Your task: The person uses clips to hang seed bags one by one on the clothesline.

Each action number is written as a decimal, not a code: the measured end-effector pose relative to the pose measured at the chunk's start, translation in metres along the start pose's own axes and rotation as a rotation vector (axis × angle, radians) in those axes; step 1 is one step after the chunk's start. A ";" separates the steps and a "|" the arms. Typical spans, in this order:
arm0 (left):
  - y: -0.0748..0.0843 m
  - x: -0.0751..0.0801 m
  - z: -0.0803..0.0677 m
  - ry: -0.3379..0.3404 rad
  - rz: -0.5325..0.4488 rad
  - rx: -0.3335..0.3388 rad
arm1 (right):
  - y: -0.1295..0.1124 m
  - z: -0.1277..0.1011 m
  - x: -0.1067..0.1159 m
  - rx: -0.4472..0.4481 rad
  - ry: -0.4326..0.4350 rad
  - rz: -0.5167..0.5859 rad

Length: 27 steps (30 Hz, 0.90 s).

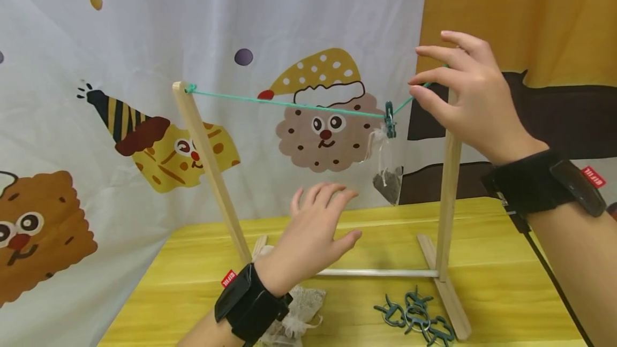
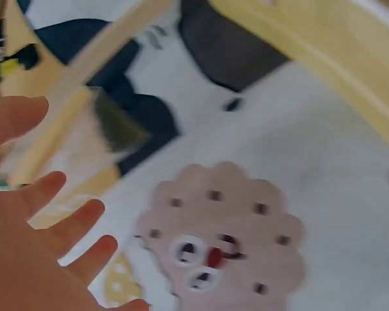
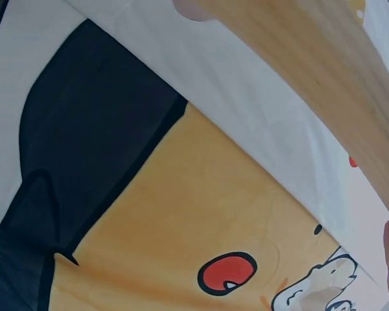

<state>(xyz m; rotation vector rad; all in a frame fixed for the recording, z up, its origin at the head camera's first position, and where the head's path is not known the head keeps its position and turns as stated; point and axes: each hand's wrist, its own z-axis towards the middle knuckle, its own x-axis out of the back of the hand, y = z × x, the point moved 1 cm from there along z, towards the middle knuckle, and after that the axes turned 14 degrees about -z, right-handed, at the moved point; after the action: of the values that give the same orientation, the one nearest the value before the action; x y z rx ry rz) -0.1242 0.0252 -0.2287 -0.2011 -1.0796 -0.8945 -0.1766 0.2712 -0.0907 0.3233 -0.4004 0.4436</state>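
Note:
A green cord (image 1: 289,104) runs between two wooden posts and dips toward its right side. Clamped on it is a dark green clip (image 1: 390,120), from which a small sheer drawstring bag (image 1: 387,182) with dark contents hangs. My right hand (image 1: 474,90) is raised by the top of the right post (image 1: 449,191), fingers spread and holding nothing, thumb and index fingertips close to the cord. My left hand (image 1: 315,234) hovers below the cord, left of the bag, with its fingers extended. In the left wrist view, nothing lies in that hand (image 2: 32,227).
Several dark green clips (image 1: 416,316) lie on the yellow wood-grain table (image 1: 511,272) by the stand's right foot (image 1: 453,309). More pale drawstring bags (image 1: 306,304) lie partly hidden behind my left wrist. A white bar (image 1: 381,272) joins the posts low down. Behind hangs a cartoon-print cloth (image 1: 193,25).

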 end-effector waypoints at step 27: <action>-0.053 -0.059 -0.100 -0.400 -0.036 0.369 | -0.029 -0.116 -0.015 -0.276 0.201 0.111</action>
<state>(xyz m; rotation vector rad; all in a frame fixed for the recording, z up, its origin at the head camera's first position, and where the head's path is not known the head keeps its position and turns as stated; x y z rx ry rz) -0.1048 -0.0324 -0.3409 -0.0520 -1.6037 -0.6846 -0.1399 0.2856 -0.2046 -0.0119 -0.2791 0.5171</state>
